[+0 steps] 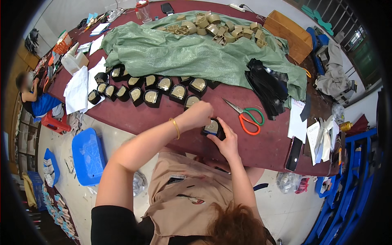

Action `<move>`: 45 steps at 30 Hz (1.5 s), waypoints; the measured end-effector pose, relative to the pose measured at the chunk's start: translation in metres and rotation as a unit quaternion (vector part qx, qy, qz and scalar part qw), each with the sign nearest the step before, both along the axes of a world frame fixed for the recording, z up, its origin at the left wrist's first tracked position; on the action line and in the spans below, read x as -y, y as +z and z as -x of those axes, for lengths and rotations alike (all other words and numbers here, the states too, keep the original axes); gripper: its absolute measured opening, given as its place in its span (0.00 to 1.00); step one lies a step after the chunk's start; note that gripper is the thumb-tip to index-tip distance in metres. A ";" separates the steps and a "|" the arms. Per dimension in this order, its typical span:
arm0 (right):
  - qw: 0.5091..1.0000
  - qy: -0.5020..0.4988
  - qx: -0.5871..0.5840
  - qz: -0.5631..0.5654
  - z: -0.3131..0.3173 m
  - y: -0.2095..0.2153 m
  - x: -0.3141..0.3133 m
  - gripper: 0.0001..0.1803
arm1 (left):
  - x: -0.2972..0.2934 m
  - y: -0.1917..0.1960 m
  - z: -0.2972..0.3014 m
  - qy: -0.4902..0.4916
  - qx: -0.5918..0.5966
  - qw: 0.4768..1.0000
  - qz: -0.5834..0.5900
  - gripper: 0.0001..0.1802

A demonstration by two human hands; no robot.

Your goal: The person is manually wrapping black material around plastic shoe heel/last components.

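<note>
At the table's near edge, a black-covered shoe heel (211, 128) with a pale top face sits in my right hand (227, 143), whose fingers and thumb wrap round its side. My left hand (199, 115) is closed just above and to the left of that heel; whatever its fingers pinch is hidden. Beyond it, several black-covered heels (151, 97) stand in loose rows. Scissors (247, 118) with one orange and one green handle lie to the right of my hands. A heap of thin black strips (267, 90) rests behind the scissors.
A green woven sheet (163, 55) bears several bare tan heels (213, 28). A wooden box (288, 36) stands at the far right. Papers and a phone (294, 154) lie near the right edge. A blue tub (88, 157) is on the floor; another person (34, 94) sits at far left.
</note>
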State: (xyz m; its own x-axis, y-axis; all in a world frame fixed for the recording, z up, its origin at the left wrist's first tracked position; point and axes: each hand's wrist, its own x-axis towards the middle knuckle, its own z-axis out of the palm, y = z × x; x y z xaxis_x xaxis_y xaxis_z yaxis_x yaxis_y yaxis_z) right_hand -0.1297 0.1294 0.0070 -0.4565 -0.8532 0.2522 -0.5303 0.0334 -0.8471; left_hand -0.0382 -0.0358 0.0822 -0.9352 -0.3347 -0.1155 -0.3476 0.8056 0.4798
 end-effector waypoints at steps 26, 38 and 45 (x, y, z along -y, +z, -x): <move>0.863 0.375 -0.315 -0.123 0.060 0.077 0.082 0.11 | -0.058 -0.059 -0.046 0.145 -0.269 0.940 -0.150 0.53; 0.994 -0.010 -0.002 -0.105 -0.021 0.046 0.012 0.40 | -0.076 -0.071 -0.032 0.173 -0.417 0.884 -0.120 0.52; 0.983 -0.057 -0.158 -0.071 -0.005 0.073 0.017 0.26 | -0.046 -0.059 -0.091 0.003 -0.342 0.939 -0.041 0.57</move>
State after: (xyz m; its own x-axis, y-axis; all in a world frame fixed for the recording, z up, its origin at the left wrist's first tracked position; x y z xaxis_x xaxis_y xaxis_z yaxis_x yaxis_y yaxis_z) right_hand -0.1245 0.1124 0.0805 -0.4684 -0.8381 0.2794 -0.7525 0.2129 -0.6232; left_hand 0.0525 0.0101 0.0233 -0.7979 -0.3570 0.4857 0.0592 0.7555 0.6525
